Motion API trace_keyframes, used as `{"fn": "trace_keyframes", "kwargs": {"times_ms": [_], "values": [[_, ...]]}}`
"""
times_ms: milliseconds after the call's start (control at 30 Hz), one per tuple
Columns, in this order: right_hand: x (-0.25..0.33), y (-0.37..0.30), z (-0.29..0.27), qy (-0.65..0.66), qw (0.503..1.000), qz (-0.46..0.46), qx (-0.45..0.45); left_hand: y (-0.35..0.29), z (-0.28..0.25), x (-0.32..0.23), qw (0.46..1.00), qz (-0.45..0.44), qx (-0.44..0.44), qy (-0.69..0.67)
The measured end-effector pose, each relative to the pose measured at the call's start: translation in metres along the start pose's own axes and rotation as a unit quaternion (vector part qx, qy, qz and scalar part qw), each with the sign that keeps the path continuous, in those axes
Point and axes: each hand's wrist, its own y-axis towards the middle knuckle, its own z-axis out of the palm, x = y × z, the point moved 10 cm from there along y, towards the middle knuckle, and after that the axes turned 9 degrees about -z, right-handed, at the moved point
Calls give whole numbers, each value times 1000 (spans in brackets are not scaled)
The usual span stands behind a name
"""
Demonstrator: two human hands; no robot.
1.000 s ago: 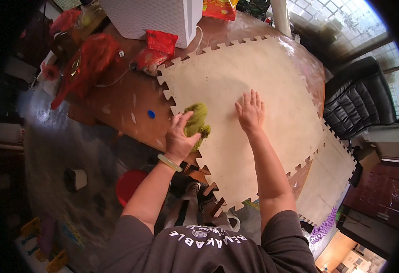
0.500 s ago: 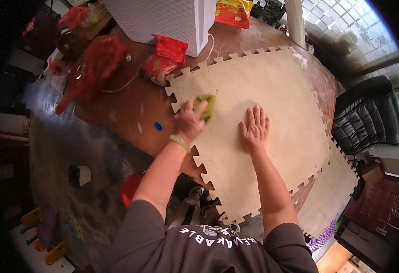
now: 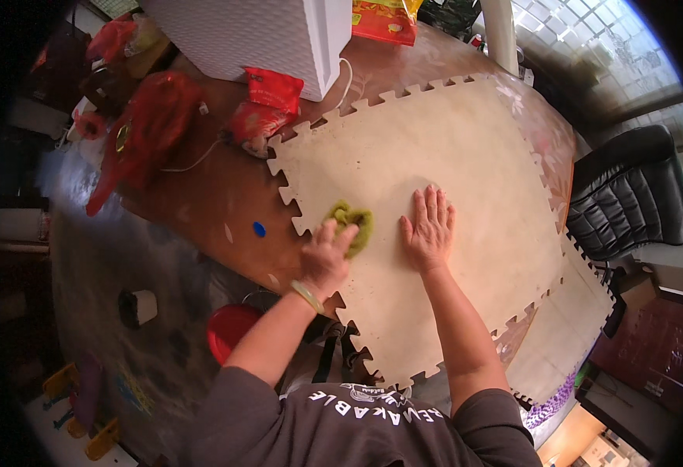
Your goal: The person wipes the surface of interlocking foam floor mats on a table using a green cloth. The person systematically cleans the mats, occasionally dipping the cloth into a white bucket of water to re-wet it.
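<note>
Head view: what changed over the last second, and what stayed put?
The left hand slid the green cloth away from the person, up the beige foam mat along its left edge, keeping hold of it. The right hand stayed flat on the mat beside it. Nothing was let go.

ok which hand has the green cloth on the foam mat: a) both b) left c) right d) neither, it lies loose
b: the left hand grips the green cloth on the mat, while the right hand lies flat and bare beside it.
</note>
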Motion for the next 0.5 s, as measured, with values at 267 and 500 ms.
{"fn": "trace_keyframes", "kwargs": {"times_ms": [267,500], "values": [[6,2,-3,9,1000,-4,-13,178,-17,73,989,-128,-62,33],[-2,1,1,11,1000,1,-6,47,26,-50,996,77,33,-45]]}}
